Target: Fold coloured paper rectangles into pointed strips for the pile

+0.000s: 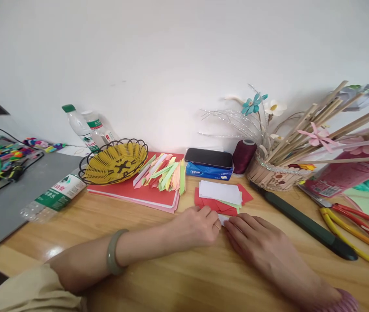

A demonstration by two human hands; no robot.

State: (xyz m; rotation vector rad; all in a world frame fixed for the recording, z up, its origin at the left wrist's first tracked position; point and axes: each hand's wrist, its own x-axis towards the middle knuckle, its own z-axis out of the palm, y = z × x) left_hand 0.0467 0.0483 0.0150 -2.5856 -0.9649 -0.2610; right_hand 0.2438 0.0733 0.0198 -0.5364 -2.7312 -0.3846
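Observation:
A small white piece of paper (223,219) lies on the table between my hands, mostly covered by them. My left hand (200,225), with a ring on one finger, is closed with curled fingers at the paper's left end. Pressed together, the fingers of my right hand (257,236) hold its right end down. Just beyond them is a pile of cut paper, with white sheets (220,192) above a green one and red pieces (217,206) underneath.
Folded coloured paper strips (166,173) and a yellow basket (116,162) rest on red paper (139,195). Behind are a phone (208,157) on a blue tissue pack (207,170) and a thread spool (244,156). Scissors (360,221) and a dark green-handled tool (308,223) lie right.

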